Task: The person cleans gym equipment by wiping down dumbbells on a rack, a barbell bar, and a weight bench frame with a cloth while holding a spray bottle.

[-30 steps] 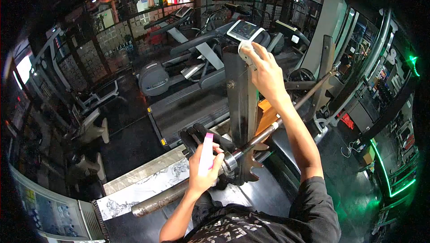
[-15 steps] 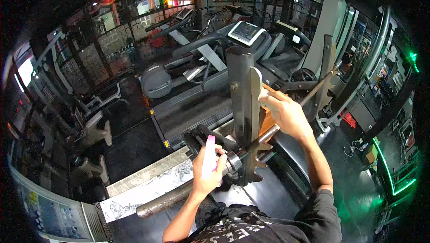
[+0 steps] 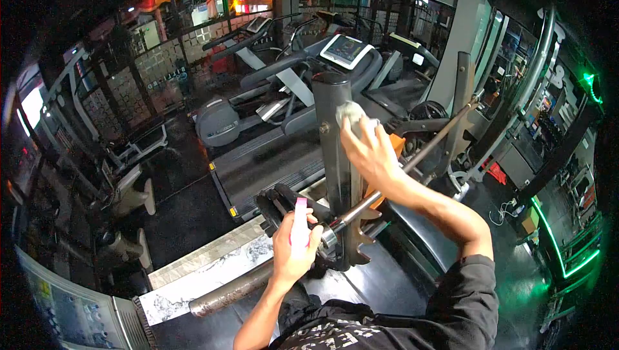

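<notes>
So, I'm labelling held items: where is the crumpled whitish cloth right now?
In the head view, up and right of centre, the crumpled whitish cloth is in the right hand, beside the upper part of the dark metal upright post.

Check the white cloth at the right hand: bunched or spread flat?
Bunched: what shows of the white cloth is a small crumpled wad at the right hand, by the black post.
</notes>
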Demonstrator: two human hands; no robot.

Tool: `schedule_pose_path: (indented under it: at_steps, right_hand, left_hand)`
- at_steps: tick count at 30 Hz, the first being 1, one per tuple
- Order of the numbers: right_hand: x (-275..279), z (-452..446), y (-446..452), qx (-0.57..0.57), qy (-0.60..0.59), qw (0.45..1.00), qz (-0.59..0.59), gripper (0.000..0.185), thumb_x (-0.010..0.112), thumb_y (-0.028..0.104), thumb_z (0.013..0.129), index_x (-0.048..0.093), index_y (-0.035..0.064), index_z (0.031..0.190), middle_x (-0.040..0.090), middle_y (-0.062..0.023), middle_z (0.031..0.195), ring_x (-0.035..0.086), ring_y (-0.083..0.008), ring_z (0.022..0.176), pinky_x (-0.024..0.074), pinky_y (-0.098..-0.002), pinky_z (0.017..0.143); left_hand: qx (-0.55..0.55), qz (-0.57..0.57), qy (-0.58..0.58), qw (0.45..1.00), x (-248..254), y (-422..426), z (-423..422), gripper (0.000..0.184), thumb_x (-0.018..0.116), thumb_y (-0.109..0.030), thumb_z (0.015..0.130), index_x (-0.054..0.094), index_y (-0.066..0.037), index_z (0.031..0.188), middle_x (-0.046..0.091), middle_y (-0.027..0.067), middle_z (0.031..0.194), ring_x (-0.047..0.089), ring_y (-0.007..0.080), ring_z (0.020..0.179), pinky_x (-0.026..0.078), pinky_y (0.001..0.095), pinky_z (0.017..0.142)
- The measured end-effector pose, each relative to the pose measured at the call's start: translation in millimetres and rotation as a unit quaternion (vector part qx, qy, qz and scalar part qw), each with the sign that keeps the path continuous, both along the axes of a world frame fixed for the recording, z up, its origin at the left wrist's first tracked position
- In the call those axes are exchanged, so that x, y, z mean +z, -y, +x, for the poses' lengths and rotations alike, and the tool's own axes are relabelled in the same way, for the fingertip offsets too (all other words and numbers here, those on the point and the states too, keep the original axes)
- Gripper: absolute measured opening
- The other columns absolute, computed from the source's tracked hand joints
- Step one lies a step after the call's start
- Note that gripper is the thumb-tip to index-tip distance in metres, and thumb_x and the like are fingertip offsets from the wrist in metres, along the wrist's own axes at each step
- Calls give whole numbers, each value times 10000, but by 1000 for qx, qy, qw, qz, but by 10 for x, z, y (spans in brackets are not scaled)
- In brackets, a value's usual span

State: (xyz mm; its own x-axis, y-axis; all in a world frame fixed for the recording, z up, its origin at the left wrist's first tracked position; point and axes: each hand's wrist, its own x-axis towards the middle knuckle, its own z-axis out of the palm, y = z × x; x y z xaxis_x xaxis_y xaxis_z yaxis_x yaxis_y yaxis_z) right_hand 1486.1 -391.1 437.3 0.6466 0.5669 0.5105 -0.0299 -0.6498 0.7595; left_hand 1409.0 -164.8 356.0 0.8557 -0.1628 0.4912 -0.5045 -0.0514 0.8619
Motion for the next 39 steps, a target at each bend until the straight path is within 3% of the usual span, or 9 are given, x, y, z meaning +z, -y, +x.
schedule_pose_path:
  at_steps: [5,11,13,18,25,31,33,35,39]
  right_hand:
    - [-601,-328,49,-26,-215,974,-69,317,607,237,776,688,76,1036,576,-39,1077,477,-248,1153,455,-421,861]
    - [-168,-403,139,-62,-561,814,138,376,614,100,772,646,170,1139,624,-36,1173,617,-279,1074,585,-375,725]
    - [35,-425,186,89,-419,883,193,457,610,62,748,632,193,1186,592,-76,1222,617,-293,1035,587,-387,708]
    - [388,-199,71,194,-71,954,217,430,630,100,728,637,149,1155,538,-79,1239,546,-291,1053,515,-393,798]
    - [-497,-331,76,23,-293,952,89,274,666,180,733,682,114,999,538,-65,1161,491,-265,1147,516,-341,724]
    - [-323,-349,266,-14,-520,831,196,505,633,141,750,593,159,1254,666,-114,1069,685,-306,932,589,-441,718]
    - [200,-392,118,20,-512,809,288,577,613,67,740,565,172,1306,636,-145,1171,650,-341,1017,571,-441,829]
    - [443,-308,112,234,-358,841,332,629,597,-15,721,552,173,1320,579,-163,1271,591,-352,1123,529,-412,930]
    - [834,88,-36,301,-78,891,330,676,609,-57,672,562,183,1303,517,-134,1351,519,-359,1195,483,-403,994]
  left_hand:
    - [8,-15,-2,1000,1,7,9,304,678,-48,849,568,-7,1129,636,48,926,557,74,669,467,250,653]
    - [13,-8,5,1000,29,-3,-74,303,693,-77,852,569,-9,1119,645,40,923,553,80,638,463,253,636]
    - [6,1,0,1000,21,5,-61,299,689,-69,850,569,-13,1118,643,36,920,550,75,637,461,251,630]
    - [15,-7,3,1000,11,16,-2,283,662,-34,847,572,-14,1116,637,34,916,549,65,647,461,245,633]
    - [16,-22,-18,999,49,11,-32,291,711,-36,825,599,-12,1093,650,59,890,599,113,727,488,264,664]
    - [30,-8,-5,1000,30,17,-22,297,718,-38,817,603,-10,1090,660,69,896,635,132,754,509,274,679]
    - [28,-7,-16,999,24,9,-17,294,719,-48,820,604,-8,1089,660,69,897,638,134,760,510,275,685]
    - [23,-3,-21,1000,8,-5,-1,292,717,-67,830,603,-4,1091,661,72,897,643,140,768,511,278,694]
    - [21,-17,-11,1000,-1,3,-5,291,713,-80,839,602,1,1095,662,72,895,641,140,766,509,279,694]
